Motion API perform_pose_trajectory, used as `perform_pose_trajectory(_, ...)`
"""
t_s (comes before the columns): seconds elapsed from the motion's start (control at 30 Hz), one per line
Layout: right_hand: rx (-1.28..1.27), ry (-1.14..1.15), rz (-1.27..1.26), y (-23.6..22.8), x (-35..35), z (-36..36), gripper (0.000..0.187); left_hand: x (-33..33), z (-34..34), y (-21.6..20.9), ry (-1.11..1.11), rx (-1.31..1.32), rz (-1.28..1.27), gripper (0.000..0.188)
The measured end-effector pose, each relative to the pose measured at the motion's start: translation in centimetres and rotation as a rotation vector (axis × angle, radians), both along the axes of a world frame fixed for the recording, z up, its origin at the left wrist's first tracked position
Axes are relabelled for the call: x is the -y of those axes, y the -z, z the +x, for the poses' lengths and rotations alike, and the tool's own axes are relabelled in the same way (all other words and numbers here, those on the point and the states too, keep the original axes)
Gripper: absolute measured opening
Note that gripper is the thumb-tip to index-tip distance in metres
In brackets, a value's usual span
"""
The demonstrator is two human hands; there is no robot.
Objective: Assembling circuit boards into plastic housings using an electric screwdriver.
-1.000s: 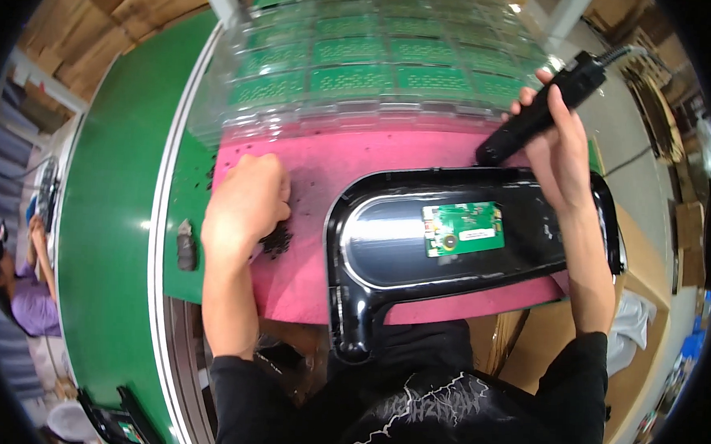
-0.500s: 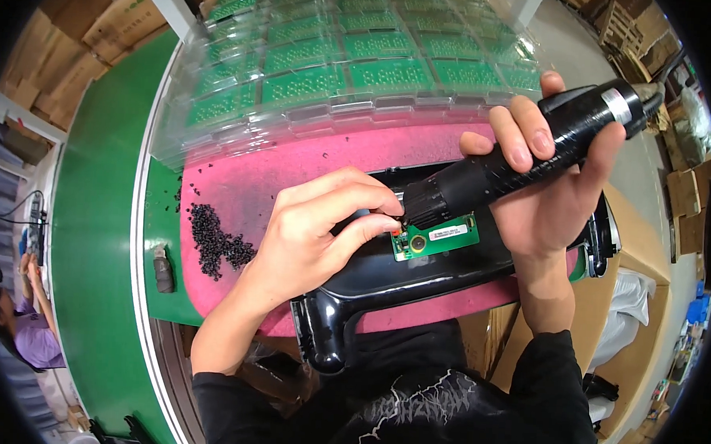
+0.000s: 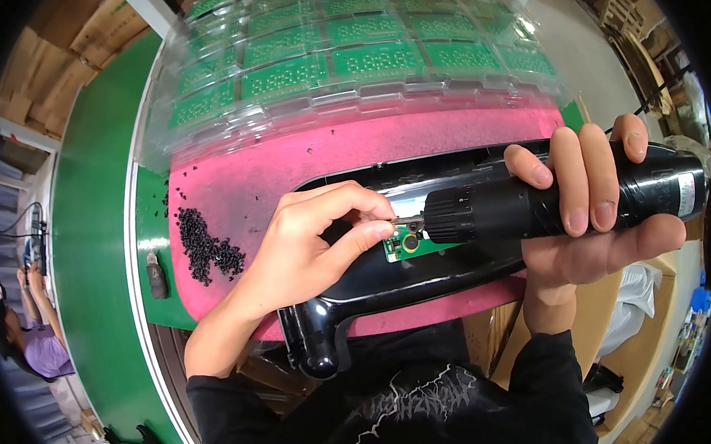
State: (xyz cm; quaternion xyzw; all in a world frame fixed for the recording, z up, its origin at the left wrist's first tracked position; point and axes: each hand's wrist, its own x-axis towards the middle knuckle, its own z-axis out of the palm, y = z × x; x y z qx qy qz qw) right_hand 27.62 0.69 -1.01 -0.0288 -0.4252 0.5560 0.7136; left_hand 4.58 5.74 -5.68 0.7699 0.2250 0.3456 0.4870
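My right hand (image 3: 568, 259) is wrapped around a black electric screwdriver (image 3: 483, 212), held nearly level with its bit toward the left. At the tip of the bit, the thumb and forefinger of my left hand (image 3: 307, 240) pinch together; whatever is between them is too small to make out. Below the bit, a green circuit board (image 3: 394, 252) with a round part lies in a glossy black plastic housing (image 3: 416, 284). The screwdriver covers the board's right part. The housing rests on a pink mat (image 3: 295, 160).
Small black screws (image 3: 207, 251) lie heaped on the mat's left side. Clear trays of green circuit boards (image 3: 290, 80) stand at the back. A dark small object (image 3: 156, 279) lies left of the mat. An open cardboard box (image 3: 589, 311) is at right; another person (image 3: 37, 335) sits far left.
The screwdriver has swung from a slant to nearly level, its rear end coming down and to the right with my right hand. My left hand stays pinched near its tip.
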Motion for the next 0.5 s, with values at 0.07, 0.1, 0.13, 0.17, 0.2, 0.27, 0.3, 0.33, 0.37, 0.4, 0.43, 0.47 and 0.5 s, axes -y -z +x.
perform_pose_trajectory(0.07,0.004,-0.01,0.024,0.03,0.02,-0.03,0.051,0.18,0.01,0.05,-0.01,0.011,-0.086,0.011)
perform_pose_trajectory(0.1,0.009,-0.024,0.048,0.02,0.05,0.02,0.051,0.26,0.04,0.05,-0.004,0.011,-0.087,0.011)
perform_pose_trajectory(0.13,0.009,-0.018,0.048,0.05,0.03,0.07,0.051,0.34,0.04,0.05,-0.016,0.033,-0.159,0.01)
perform_pose_trajectory(0.17,0.034,-0.024,0.086,0.1,-0.02,0.12,0.051,0.41,0.08,0.05,-0.029,0.055,-0.23,0.01)
perform_pose_trajectory(0.2,0.058,-0.032,0.124,0.21,-0.07,0.13,0.051,0.44,0.08,0.07,-0.027,0.053,-0.231,0.01)
perform_pose_trajectory(0.27,0.086,-0.031,0.112,0.17,0.09,0.2,0.051,0.51,0.06,0.09,-0.017,0.099,-0.255,0.009)
perform_pose_trajectory(0.3,0.086,-0.027,0.127,0.17,0.1,0.17,0.051,0.5,-0.04,-0.04,-0.017,0.097,-0.254,0.009)
perform_pose_trajectory(0.33,0.086,-0.025,0.142,0.17,0.11,0.11,0.05,0.48,-0.22,-0.18,0.021,0.072,-0.311,0.01)
perform_pose_trajectory(0.37,0.083,-0.026,0.142,0.17,0.17,-0.03,0.05,0.52,-0.33,-0.34,0.058,0.047,-0.368,0.01)
perform_pose_trajectory(0.4,0.08,-0.019,0.146,0.2,0.3,-0.16,0.05,0.55,-0.2,-0.42,0.063,0.049,-0.369,0.01)
perform_pose_trajectory(0.43,0.077,-0.011,0.151,0.23,0.4,-0.18,0.049,0.63,-0.03,-0.55,0.055,0.051,-0.444,0.01)
perform_pose_trajectory(0.47,0.08,-0.007,0.149,0.22,0.5,-0.07,0.049,0.68,0.14,-0.56,0.049,0.053,-0.519,0.01)
perform_pose_trajectory(0.5,0.107,0.023,0.152,0.07,0.53,0.01,0.048,0.65,0.22,-0.53,0.051,0.055,-0.52,0.01)
